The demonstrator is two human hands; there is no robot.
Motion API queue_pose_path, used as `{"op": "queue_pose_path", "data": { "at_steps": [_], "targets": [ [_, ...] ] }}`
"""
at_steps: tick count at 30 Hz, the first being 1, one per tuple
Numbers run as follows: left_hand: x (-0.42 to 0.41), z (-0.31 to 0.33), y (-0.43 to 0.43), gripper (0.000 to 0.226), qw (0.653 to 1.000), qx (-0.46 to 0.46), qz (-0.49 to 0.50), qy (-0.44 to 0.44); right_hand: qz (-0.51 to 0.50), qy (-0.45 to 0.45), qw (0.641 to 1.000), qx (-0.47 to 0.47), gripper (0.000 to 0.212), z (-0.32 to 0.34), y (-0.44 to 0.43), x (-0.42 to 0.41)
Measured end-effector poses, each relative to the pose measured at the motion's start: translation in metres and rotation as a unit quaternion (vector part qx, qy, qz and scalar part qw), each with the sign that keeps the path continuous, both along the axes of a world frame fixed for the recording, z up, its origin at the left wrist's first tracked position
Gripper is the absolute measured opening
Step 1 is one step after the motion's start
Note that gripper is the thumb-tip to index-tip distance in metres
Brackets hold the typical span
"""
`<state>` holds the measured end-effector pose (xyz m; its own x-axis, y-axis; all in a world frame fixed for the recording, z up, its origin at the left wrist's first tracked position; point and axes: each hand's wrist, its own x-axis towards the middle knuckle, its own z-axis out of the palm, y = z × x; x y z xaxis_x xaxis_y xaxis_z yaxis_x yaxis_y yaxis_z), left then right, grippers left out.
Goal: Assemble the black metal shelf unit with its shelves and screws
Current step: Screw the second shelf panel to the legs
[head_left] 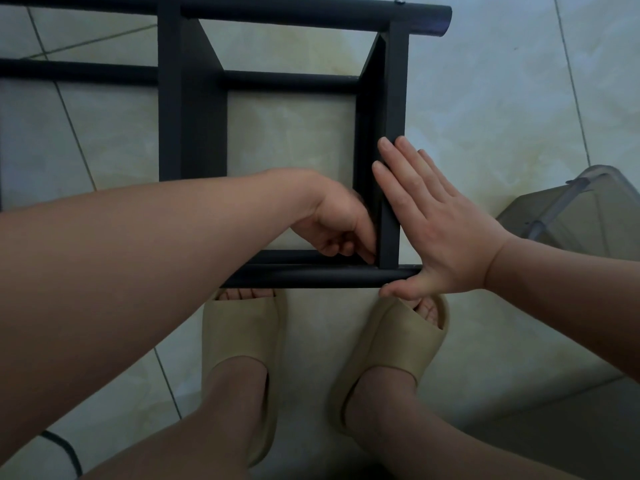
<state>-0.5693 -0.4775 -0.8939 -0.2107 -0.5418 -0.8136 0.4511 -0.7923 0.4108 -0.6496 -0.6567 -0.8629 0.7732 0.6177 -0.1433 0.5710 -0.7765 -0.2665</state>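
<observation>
Black metal shelf unit [194,116] lies on tiled floor [485,98]; open floor right of frame edge. Two shelves fitted, one screw head [400,0] visible. Right hand [440,230] flat, fingers straight, pressing outer face of end shelf [393,98]. Left hand [339,223] curled at inner corner; cannot tell what its grip holds.

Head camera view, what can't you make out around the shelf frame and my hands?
All in the head view:
Left hand: fingertips curl into the frame's inner corner, hidden by the hand itself and dark metal; whether they pinch anything is unclear.
Shelf frame: cut off by the top and left edges.
Grey container: cut off by the right edge, contents unseen.
Black cable: runs out the bottom edge.
</observation>
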Motion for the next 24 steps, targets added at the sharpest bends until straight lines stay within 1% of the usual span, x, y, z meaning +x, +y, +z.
{"op": "queue_pose_path", "data": {
  "at_steps": [8,17,19,24],
  "targets": [
    [0.0038,0.0034,0.0004,0.011,1.0,0.006,-0.011,-0.001,0.002,-0.001,1.0,0.0,0.129,0.0,0.0002,-0.0001],
    [0.0063,0.0036,-0.0003,0.016,0.999,-0.012,-0.035,-0.01,0.0,0.007,1.0,0.003,0.128,-0.0004,-0.0003,0.0],
    [0.0069,0.0051,0.0004,0.017,1.0,-0.006,-0.024,-0.015,0.0,0.003,1.0,0.004,0.127,-0.001,0.0,-0.0004],
    [0.0036,0.0047,0.001,0.007,1.0,0.002,-0.022,-0.022,0.002,0.002,1.0,0.002,0.127,-0.0011,-0.0002,-0.0004]
  ]
}}
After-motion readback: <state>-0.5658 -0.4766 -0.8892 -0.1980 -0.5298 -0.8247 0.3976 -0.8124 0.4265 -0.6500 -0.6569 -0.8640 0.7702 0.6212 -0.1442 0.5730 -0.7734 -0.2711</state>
